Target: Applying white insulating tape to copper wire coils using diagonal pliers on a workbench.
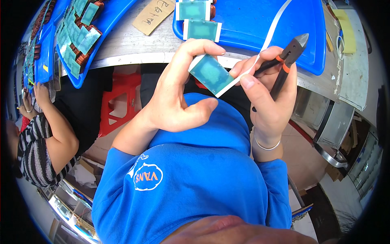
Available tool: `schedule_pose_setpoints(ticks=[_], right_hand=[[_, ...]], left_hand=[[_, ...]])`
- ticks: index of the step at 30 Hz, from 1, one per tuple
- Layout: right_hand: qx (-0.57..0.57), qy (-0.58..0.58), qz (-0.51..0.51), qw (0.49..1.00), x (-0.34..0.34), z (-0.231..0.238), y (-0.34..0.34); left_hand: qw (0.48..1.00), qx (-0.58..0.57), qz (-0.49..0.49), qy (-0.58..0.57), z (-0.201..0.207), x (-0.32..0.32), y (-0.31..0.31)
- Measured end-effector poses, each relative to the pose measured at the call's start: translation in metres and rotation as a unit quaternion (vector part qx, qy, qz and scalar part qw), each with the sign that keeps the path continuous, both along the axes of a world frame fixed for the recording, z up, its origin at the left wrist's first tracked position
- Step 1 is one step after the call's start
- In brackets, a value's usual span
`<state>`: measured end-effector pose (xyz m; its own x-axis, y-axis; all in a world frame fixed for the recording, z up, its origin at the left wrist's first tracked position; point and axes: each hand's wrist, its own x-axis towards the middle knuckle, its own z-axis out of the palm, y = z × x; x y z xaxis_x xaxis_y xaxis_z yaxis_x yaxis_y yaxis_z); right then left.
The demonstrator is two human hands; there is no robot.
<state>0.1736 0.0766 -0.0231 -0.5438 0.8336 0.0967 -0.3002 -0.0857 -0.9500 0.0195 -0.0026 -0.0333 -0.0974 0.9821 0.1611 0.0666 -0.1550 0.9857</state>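
My left hand [174,89] is closed on a flat green rectangular piece [211,74], which has white strips along two opposite edges. The piece is tilted, one corner pointing down. Close on its right, my right hand [270,91] grips black-handled cutting pliers [280,67] with orange bands, their jaws pointing up and right. Thumb and forefinger of that hand also pinch a narrow white tape [269,34]. One end of the tape meets the piece's right edge; the rest runs up over a blue tray. Whether it is stuck there I cannot tell.
On the bench, the blue tray [321,49] bears similar green pieces [202,30] with copper windings. A second blue tray [83,79] at left holds several more. Between them lies a cardboard label [152,18]. A co-worker [44,142] sits left, beside a red stool [122,101].
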Motion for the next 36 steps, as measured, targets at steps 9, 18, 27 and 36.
schedule_pose_setpoints(ticks=[9, 18, 27, 36], right_hand=[[0.025, 0.006, 0.0, 1.0, -0.003, -0.006, 0.001], [0.009, 0.007, -0.007, 1.0, -0.002, -0.007, 0.0], [0.024, -0.043, -0.035, 0.998, -0.004, -0.007, -0.002], [0.251, -0.256, 0.119, 0.926, 0.026, 0.005, 0.005]], left_hand=[[1.0, -0.005, 0.016, -0.01, -0.002, 0.003, -0.002], [1.0, 0.005, 0.023, -0.012, -0.003, 0.004, 0.0], [0.997, 0.035, 0.024, -0.059, -0.005, 0.004, 0.0], [0.983, 0.066, 0.139, -0.097, 0.0, -0.001, 0.003]])
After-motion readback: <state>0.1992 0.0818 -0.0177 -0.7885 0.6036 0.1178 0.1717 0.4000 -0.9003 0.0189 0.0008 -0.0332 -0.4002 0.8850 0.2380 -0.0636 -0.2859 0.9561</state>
